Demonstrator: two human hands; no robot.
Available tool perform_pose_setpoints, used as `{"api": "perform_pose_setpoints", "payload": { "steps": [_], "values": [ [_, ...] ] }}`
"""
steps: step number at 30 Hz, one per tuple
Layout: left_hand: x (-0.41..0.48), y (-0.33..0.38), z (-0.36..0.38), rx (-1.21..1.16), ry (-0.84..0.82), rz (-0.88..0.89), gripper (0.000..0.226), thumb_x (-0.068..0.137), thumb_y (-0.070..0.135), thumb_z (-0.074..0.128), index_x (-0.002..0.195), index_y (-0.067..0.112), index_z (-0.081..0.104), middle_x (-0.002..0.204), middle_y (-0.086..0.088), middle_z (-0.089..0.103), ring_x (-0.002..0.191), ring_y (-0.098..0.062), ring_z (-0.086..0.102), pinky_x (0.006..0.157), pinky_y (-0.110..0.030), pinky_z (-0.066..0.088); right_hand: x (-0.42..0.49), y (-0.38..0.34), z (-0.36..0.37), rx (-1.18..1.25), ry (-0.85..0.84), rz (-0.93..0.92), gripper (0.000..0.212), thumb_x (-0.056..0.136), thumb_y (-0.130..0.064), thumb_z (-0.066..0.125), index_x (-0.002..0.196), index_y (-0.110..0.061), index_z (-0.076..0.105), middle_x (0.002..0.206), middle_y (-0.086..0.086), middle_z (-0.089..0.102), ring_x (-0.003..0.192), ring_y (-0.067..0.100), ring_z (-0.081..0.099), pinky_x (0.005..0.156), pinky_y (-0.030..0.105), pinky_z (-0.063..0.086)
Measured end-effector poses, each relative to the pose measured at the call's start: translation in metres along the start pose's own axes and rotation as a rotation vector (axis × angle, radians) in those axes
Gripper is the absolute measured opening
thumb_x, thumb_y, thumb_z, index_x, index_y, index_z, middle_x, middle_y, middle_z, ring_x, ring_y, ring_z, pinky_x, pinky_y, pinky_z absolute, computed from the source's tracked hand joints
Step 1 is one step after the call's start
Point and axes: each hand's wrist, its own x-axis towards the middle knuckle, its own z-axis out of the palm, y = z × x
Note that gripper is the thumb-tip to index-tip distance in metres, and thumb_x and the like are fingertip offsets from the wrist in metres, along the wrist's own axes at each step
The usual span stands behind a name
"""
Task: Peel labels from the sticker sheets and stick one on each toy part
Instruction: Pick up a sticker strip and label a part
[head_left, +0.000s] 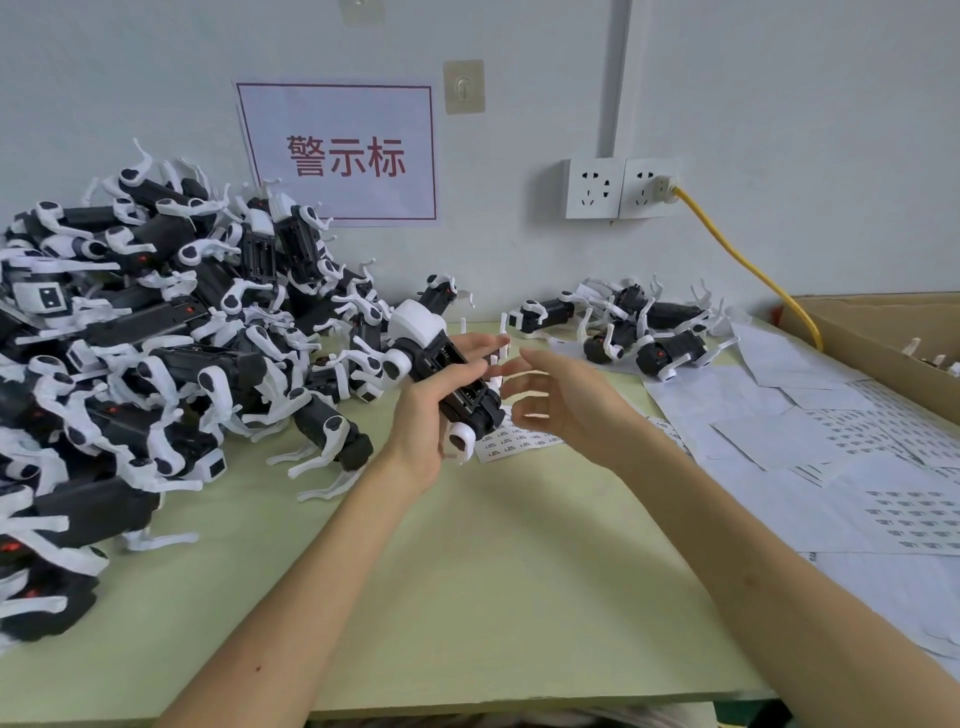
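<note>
My left hand (441, 395) grips a black-and-white toy robot dog (441, 364) from below and holds it belly-up above the table, with its white head pointing away from me. My right hand (556, 400) hovers just right of the toy with its fingers spread and blurred, and it holds nothing I can make out. A sticker sheet (519, 441) with rows of small printed labels lies on the table under both hands.
A large heap of toy dogs (156, 338) fills the left of the green table (493, 571). A smaller group of toy dogs (639, 327) lies at the back right. White sheets (831, 467) cover the right side beside a cardboard box (883, 338). A yellow cable (748, 265) hangs from a wall socket.
</note>
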Motion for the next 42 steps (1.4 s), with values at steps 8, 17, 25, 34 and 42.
{"api": "perform_pose_setpoints", "payload": {
  "steps": [8,17,25,34,42],
  "values": [
    [-0.013,0.001,0.009,0.394,0.071,0.018,0.034,0.074,0.031,0.070,0.108,0.033,0.075,0.116,-0.001,0.073,0.092,0.005,0.067,0.060,-0.008,0.048,0.000,0.000,0.002,0.359,-0.041,0.090,0.014,0.097,-0.021,0.064,0.089,-0.012,0.072,0.078,0.004,0.066,0.062,0.014,0.062,0.067,0.028,0.059],
    [-0.014,0.002,0.009,0.432,0.081,-0.019,0.035,0.073,0.039,0.069,0.107,0.039,0.074,0.117,0.007,0.072,0.096,0.003,0.066,0.071,-0.030,0.045,0.002,0.001,0.004,-0.003,0.226,-0.198,0.010,0.098,-0.011,0.061,0.090,-0.006,0.064,0.069,0.000,0.066,0.057,0.014,0.065,0.063,0.023,0.056],
    [-0.003,-0.001,-0.001,0.269,0.086,-0.002,0.041,0.064,0.040,0.075,0.104,0.027,0.076,0.123,-0.005,0.074,0.124,-0.035,0.062,0.110,-0.063,0.044,-0.002,0.007,0.011,-0.655,0.292,-0.525,0.020,0.097,-0.014,0.059,0.079,-0.022,0.056,0.078,-0.011,0.066,0.053,0.011,0.065,0.050,0.018,0.043],
    [-0.001,-0.006,-0.002,0.283,0.020,-0.012,0.041,0.066,0.040,0.076,0.105,0.029,0.078,0.126,0.000,0.073,0.122,-0.023,0.066,0.115,-0.055,0.040,-0.005,0.004,0.012,-0.548,0.407,-0.582,0.017,0.094,-0.016,0.065,0.079,-0.023,0.062,0.078,-0.007,0.066,0.052,0.010,0.061,0.049,0.012,0.042],
    [0.002,-0.005,0.000,0.153,0.098,-0.017,0.033,0.079,0.046,0.077,0.104,0.025,0.078,0.124,-0.016,0.070,0.123,-0.029,0.063,0.110,-0.056,0.047,-0.007,0.000,0.012,-0.456,0.337,-0.579,0.011,0.092,-0.014,0.067,0.084,-0.020,0.063,0.077,-0.004,0.068,0.059,0.017,0.062,0.055,0.019,0.045]
  ]
}}
